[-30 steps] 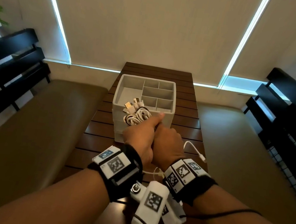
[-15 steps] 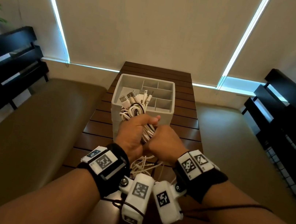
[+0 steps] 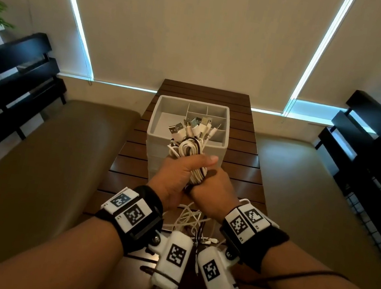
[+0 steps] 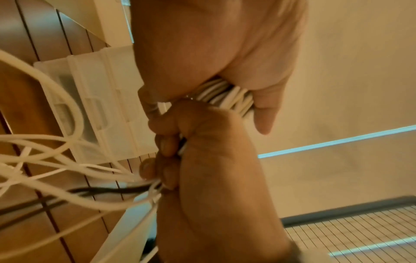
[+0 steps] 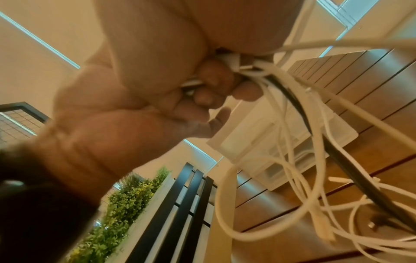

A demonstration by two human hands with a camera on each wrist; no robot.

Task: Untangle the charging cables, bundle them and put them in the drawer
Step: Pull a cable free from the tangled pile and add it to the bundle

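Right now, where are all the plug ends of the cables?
In the head view the plug ends stick up above the left hand, in the middle of the picture, in front of the white organizer box on the wooden table.

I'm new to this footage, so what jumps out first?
Two hands, left hand and right hand, grip one bundle of cables at centre, plugs fanning out at its top. Loose cable ends hang beneath the hands. Behind the bundle, a white organizer stands on the slatted table.
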